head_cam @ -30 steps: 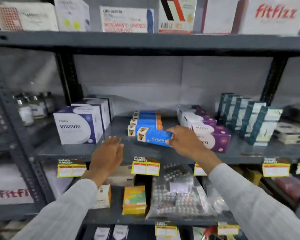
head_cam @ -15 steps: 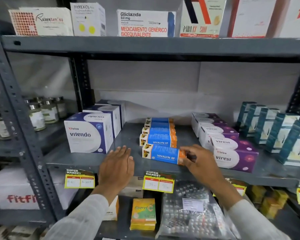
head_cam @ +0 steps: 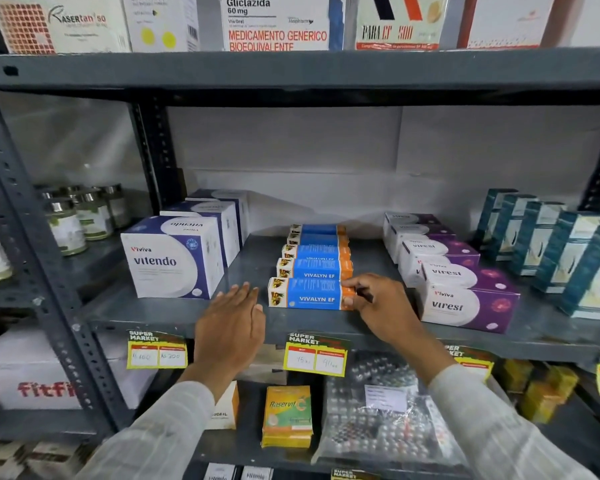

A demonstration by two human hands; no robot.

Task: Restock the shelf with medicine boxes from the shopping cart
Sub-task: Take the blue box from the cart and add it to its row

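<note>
1. The step in hand looks like the placing of one box: the front Vivalyn EF box (head_cam: 310, 294) lies flat on the middle shelf (head_cam: 160, 315) at the centre of the frame, at the head of a row of Vivalyn EF boxes (head_cam: 315, 252) running back toward the wall
2. The right hand (head_cam: 383, 308) pinches the box's orange right end between thumb and fingertips; the left hand (head_cam: 230, 327) is open, fingers spread, holding nothing, just left of the box
3. The next move calls, I judge, for squaring this box against the one behind, then letting go; the shopping cart is not in view
4. White Vitendo boxes (head_cam: 174, 261) stand at centre left, purple Viresi boxes (head_cam: 465, 303) just right of the right hand, teal boxes (head_cam: 548, 237) at far right; nothing blocks the row
</note>
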